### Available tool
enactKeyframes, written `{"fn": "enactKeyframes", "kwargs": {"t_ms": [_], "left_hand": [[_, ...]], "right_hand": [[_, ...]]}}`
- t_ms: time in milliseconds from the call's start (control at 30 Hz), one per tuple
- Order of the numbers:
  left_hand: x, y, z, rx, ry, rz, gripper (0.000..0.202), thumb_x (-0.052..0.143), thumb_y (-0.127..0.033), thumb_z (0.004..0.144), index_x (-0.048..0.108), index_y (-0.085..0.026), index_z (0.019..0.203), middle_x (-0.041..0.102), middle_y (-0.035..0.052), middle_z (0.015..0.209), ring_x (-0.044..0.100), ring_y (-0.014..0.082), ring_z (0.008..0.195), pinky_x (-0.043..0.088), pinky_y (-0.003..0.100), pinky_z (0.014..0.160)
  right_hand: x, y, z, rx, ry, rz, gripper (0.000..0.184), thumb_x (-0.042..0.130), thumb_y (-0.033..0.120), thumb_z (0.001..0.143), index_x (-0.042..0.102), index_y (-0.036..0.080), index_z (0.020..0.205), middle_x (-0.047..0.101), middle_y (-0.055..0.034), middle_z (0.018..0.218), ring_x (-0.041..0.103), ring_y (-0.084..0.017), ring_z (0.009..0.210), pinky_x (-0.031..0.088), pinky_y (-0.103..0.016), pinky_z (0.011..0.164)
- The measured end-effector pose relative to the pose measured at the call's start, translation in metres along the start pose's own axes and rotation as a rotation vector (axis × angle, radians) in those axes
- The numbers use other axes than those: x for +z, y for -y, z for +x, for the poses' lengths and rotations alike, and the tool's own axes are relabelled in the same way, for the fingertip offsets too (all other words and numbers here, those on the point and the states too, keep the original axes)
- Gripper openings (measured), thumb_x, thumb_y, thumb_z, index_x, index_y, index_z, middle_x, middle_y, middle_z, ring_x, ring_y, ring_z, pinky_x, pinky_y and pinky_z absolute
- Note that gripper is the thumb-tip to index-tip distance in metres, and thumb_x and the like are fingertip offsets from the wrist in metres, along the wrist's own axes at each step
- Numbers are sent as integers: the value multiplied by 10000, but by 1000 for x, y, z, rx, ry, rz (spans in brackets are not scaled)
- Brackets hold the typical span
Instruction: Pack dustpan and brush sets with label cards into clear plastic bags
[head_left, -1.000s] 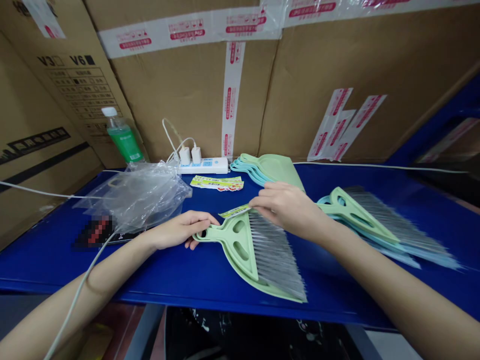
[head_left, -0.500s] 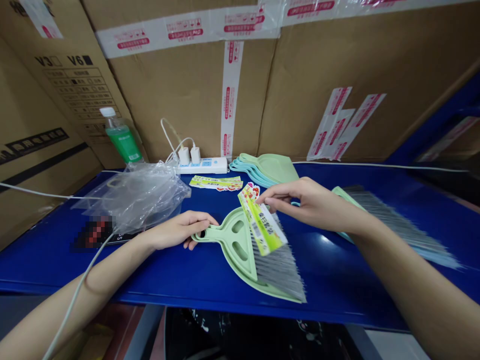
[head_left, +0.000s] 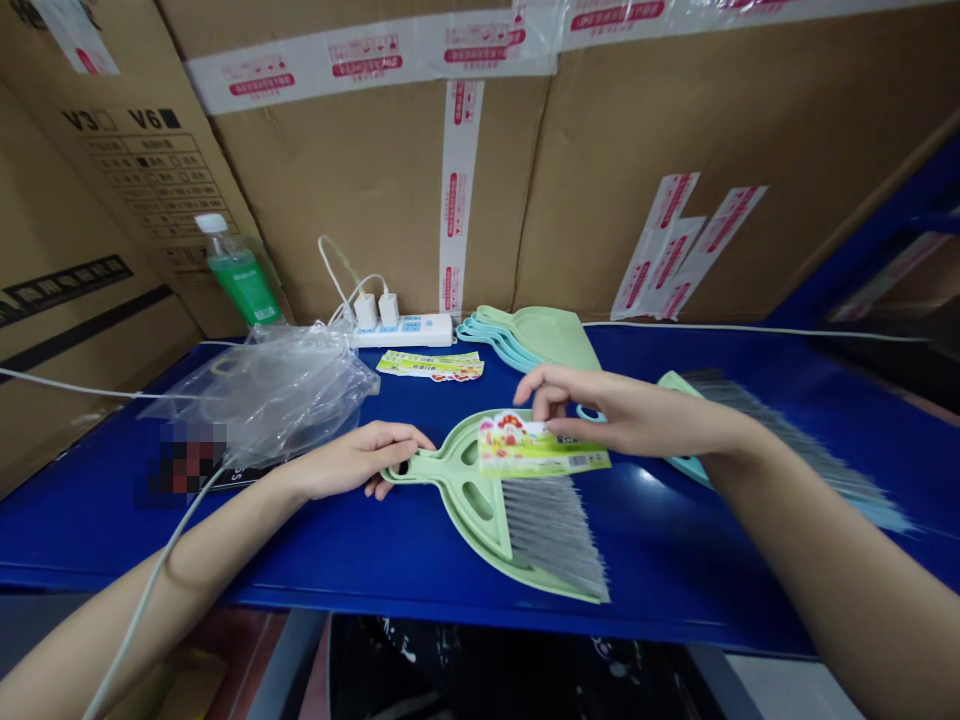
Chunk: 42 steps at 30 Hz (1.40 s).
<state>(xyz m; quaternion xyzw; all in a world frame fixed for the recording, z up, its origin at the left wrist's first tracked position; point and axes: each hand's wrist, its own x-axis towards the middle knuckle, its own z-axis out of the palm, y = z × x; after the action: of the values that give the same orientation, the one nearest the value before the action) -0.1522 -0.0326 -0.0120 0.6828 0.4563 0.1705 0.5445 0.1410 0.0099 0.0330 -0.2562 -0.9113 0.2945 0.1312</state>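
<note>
My left hand (head_left: 390,455) is closed around the handle ends of a pale green dustpan (head_left: 480,555) and the hand brush (head_left: 551,530) lying on it. The brush's grey bristles point right and toward me. Above the brush, my right hand (head_left: 574,400) pinches a printed cardboard label (head_left: 525,455) with a red mushroom picture, yellow-green and white. The label lies roughly level across my view and hides part of the brush head.
More labels (head_left: 431,365) lie behind, near a power strip (head_left: 405,330). Stacked dustpans (head_left: 547,335) sit at the back, brushes (head_left: 787,440) at the right. Clear plastic bags (head_left: 292,390) and a green bottle (head_left: 244,280) are at the left. Cardboard boxes (head_left: 360,180) wall the back.
My right hand has turned the label from a steep slant to nearly level, its mushroom end now toward the left. My left hand and the dustpan have stayed put.
</note>
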Motion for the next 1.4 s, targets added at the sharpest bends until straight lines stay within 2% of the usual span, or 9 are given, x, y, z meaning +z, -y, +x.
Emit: {"fn": "enactKeyframes", "kwargs": {"t_ms": [133, 333, 467, 600, 667, 733, 833, 933, 1400], "left_hand": [[0, -2, 0, -4, 9, 4, 421, 474, -508, 868, 584, -151, 1064, 407, -87, 536, 434, 62, 428, 305, 175, 389], [0, -1, 0, 10, 28, 10, 402, 471, -486, 878, 578, -147, 1063, 406, -89, 531, 432, 62, 426, 305, 172, 389], [-1, -1, 0, 14, 33, 11, 415, 476, -506, 872, 576, -150, 1062, 409, -87, 547, 433, 62, 432, 310, 172, 392], [-1, -1, 0, 8, 31, 11, 437, 481, -532, 865, 578, -154, 1060, 403, -87, 562, 430, 61, 441, 310, 171, 395], [-1, -2, 0, 6, 32, 7, 442, 481, -540, 862, 575, -154, 1058, 402, -87, 565, 429, 60, 444, 312, 171, 397], [0, -2, 0, 4, 41, 7, 441, 484, -539, 860, 574, -152, 1053, 407, -85, 567, 430, 61, 446, 311, 173, 397], [-1, -2, 0, -9, 51, 4, 434, 502, -530, 852, 570, -150, 1048, 434, -77, 594, 429, 57, 452, 308, 174, 401], [-1, -3, 0, -18, 55, 5, 424, 511, -518, 849, 565, -149, 1051, 459, -67, 628, 425, 51, 458, 311, 173, 408], [-2, -4, 0, -19, 57, 15, 410, 508, -498, 855, 564, -150, 1063, 447, -70, 618, 423, 53, 460, 311, 171, 411]], "right_hand": [[12, 6, 5, -97, 155, -111, 236, 365, 99, 889, 583, 188, 863, 636, -32, 841, 534, -153, 791, 403, -318, 765], [34, 11, 16, -185, 159, -257, 317, 383, -1, 827, 613, 194, 729, 587, -11, 753, 485, -171, 809, 340, -385, 864], [23, 8, 12, -160, 12, -230, 245, 433, 114, 872, 651, 201, 944, 611, -50, 908, 512, -186, 924, 398, -363, 854], [6, -7, -2, 54, -157, -273, 300, 572, 379, 837, 634, 193, 1063, 642, -79, 993, 591, -200, 890, 479, -351, 794], [4, -14, -11, 146, -142, -322, 391, 581, 467, 814, 652, 194, 1085, 661, -91, 1011, 622, -221, 892, 503, -378, 804], [9, -17, -20, 206, -113, -350, 536, 592, 553, 781, 637, 193, 1175, 639, -123, 1154, 612, -272, 1029, 497, -427, 879], [23, -17, -28, 265, -46, -333, 768, 608, 652, 720, 547, 177, 1320, 476, -163, 1406, 456, -349, 1269, 414, -503, 1009], [34, -15, -29, 329, 28, -296, 881, 643, 661, 687, 479, 141, 1379, 335, -185, 1495, 309, -390, 1358, 330, -542, 1069], [40, -12, -25, 390, 128, -229, 1004, 685, 667, 634, 335, 209, 1455, 136, -148, 1566, 206, -401, 1389, 256, -561, 1089]]}}
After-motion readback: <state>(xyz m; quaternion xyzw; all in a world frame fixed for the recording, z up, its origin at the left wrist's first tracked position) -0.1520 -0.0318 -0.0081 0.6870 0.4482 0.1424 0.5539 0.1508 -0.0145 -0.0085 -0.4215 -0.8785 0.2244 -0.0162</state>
